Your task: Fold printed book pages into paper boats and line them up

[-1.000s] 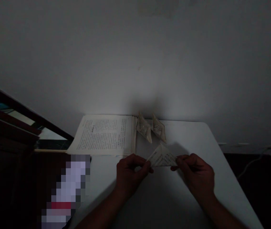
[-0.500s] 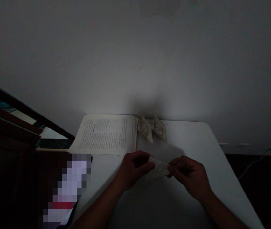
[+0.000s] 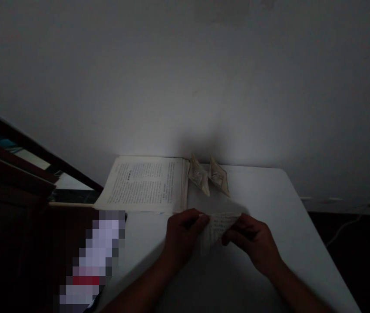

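Observation:
A folded piece of printed paper [image 3: 219, 227] is held just above the table, stretched between both hands. My left hand [image 3: 185, 232] pinches its left side between thumb and fingers. At the right edge, my right hand [image 3: 253, 239] grips the paper, thumb in front and fingers behind. Beyond the hands stand two folded paper boats, the left paper boat [image 3: 198, 177] and the right paper boat [image 3: 219, 177], side by side. The dim light hides the finer folds of the held piece.
A stack of printed pages [image 3: 142, 182] lies at the back left of the white table [image 3: 259, 187]. A blurred-out phone-like object [image 3: 90, 261] is at the left edge. Behind the table rises a pale wall [image 3: 185, 87]. A cable [image 3: 344, 228] runs at the right.
The held paper has been turned: its top edge is now roughly level and more of its printed face shows. My right hand has shifted slightly left. The boats stay put.

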The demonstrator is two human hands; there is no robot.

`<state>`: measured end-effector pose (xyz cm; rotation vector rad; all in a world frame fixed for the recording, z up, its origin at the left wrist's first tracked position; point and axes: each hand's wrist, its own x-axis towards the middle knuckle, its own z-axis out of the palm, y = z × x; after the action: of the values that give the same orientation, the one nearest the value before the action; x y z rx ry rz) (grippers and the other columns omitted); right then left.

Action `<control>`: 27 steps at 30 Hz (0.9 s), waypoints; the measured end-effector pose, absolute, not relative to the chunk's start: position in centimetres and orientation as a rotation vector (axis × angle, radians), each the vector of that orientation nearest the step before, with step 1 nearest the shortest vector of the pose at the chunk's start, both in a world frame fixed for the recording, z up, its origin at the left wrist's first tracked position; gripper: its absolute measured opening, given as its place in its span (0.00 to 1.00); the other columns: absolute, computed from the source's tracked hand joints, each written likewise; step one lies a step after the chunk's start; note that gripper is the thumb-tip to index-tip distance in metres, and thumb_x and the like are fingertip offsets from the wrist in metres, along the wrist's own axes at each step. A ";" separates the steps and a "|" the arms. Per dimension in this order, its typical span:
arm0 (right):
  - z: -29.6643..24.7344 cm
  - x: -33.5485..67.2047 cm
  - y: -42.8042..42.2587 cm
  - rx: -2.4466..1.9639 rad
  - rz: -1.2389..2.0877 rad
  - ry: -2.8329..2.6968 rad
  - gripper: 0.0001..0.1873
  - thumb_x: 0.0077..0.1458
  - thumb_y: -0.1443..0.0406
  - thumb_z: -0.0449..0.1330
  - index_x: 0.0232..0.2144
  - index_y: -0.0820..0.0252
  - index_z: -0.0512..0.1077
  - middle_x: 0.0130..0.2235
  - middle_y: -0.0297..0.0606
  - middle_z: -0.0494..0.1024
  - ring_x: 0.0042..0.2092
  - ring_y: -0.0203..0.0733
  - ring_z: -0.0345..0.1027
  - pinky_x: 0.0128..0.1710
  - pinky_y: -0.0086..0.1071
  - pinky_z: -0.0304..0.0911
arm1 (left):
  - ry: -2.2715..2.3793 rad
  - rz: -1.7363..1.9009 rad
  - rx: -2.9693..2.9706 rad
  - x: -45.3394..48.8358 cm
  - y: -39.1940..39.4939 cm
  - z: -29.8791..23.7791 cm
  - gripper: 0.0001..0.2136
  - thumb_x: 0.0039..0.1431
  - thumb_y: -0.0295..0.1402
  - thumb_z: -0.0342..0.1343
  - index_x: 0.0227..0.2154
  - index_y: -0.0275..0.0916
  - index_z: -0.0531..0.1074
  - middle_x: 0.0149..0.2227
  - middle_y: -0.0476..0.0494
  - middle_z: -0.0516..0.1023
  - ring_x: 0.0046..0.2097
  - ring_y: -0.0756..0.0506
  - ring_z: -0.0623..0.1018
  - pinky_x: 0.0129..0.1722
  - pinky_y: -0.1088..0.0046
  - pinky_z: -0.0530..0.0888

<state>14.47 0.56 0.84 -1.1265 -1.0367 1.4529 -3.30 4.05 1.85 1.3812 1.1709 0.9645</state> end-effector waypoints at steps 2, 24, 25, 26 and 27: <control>0.8 14.1 0.5 -1.123 1.491 -1.077 0.08 0.45 0.62 0.65 0.28 0.61 0.74 0.25 0.34 0.76 0.27 0.36 0.70 0.29 0.30 0.66 | 1.184 1.003 1.361 -3.0 3.8 1.9 0.13 0.54 0.38 0.55 0.19 0.36 0.70 0.19 0.52 0.65 0.25 0.52 0.65 0.24 0.79 0.62; 0.5 14.4 0.6 -1.297 1.352 -1.257 0.13 0.49 0.59 0.62 0.18 0.60 0.73 0.20 0.34 0.76 0.24 0.35 0.68 0.25 0.27 0.63 | 1.204 1.045 1.168 -1.9 3.2 1.8 0.14 0.52 0.40 0.55 0.17 0.36 0.69 0.18 0.52 0.65 0.23 0.52 0.65 0.23 0.79 0.63; 0.5 14.4 0.6 -1.296 1.347 -1.258 0.13 0.49 0.59 0.62 0.18 0.60 0.73 0.20 0.34 0.76 0.24 0.36 0.68 0.25 0.27 0.63 | 1.207 1.047 1.175 -2.0 3.2 1.8 0.14 0.52 0.40 0.55 0.18 0.36 0.69 0.18 0.52 0.65 0.23 0.52 0.66 0.23 0.79 0.63; 0.6 14.4 0.6 -1.300 1.337 -1.260 0.13 0.49 0.59 0.62 0.18 0.60 0.73 0.20 0.33 0.76 0.24 0.36 0.68 0.25 0.27 0.63 | 1.212 1.046 1.182 -2.0 3.2 1.7 0.14 0.52 0.40 0.55 0.18 0.36 0.69 0.18 0.52 0.65 0.23 0.52 0.66 0.23 0.78 0.64; 0.6 14.5 0.5 -1.308 1.326 -1.264 0.13 0.49 0.59 0.62 0.18 0.60 0.72 0.20 0.33 0.76 0.23 0.35 0.68 0.24 0.27 0.63 | 1.213 1.042 1.192 -2.0 3.2 1.7 0.14 0.52 0.40 0.55 0.17 0.36 0.69 0.18 0.52 0.65 0.23 0.52 0.66 0.23 0.78 0.64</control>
<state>14.46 0.53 0.64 -1.3075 -1.2640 1.3260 -1.98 3.22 1.73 1.1925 1.2135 1.0423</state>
